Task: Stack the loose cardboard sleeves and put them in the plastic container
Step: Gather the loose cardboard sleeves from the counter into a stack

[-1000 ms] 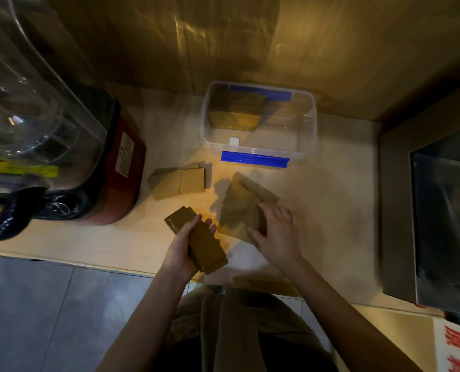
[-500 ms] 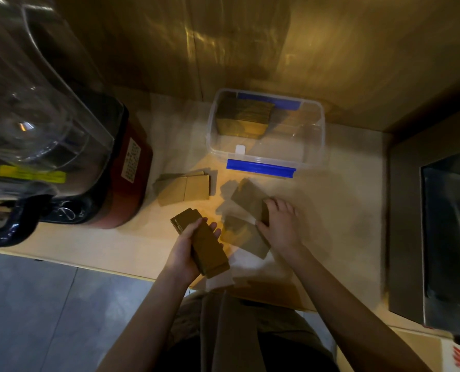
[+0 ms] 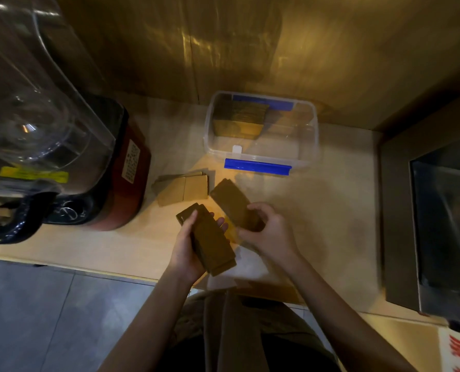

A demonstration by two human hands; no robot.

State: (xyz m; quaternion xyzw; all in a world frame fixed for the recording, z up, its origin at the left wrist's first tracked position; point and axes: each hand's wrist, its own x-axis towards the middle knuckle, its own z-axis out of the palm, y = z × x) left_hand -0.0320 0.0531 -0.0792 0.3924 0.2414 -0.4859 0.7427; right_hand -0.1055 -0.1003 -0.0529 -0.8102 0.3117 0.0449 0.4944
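Observation:
My left hand (image 3: 190, 247) grips a thick stack of brown cardboard sleeves (image 3: 212, 242) above the counter's front edge. Just to its right, my right hand (image 3: 269, 232) holds a few more sleeves (image 3: 232, 204), lifted off the counter and angled toward the back left. A loose pile of sleeves (image 3: 181, 190) lies on the counter left of these. Behind them stands the clear plastic container (image 3: 308, 135) with blue clips, open on top. A bundle of sleeves (image 3: 239, 122) stands inside it at the back left.
A large blender with a red base (image 3: 126, 178) and clear jar (image 3: 33, 108) takes up the left of the wooden counter (image 3: 330, 200). A dark metal appliance (image 3: 435, 224) stands at the right. A wooden wall closes the back. Grey floor tiles lie below left.
My right hand has gathered the sleeves that lay spread on the counter and lifted them beside the left hand's stack. The left hand has kept its stack almost still.

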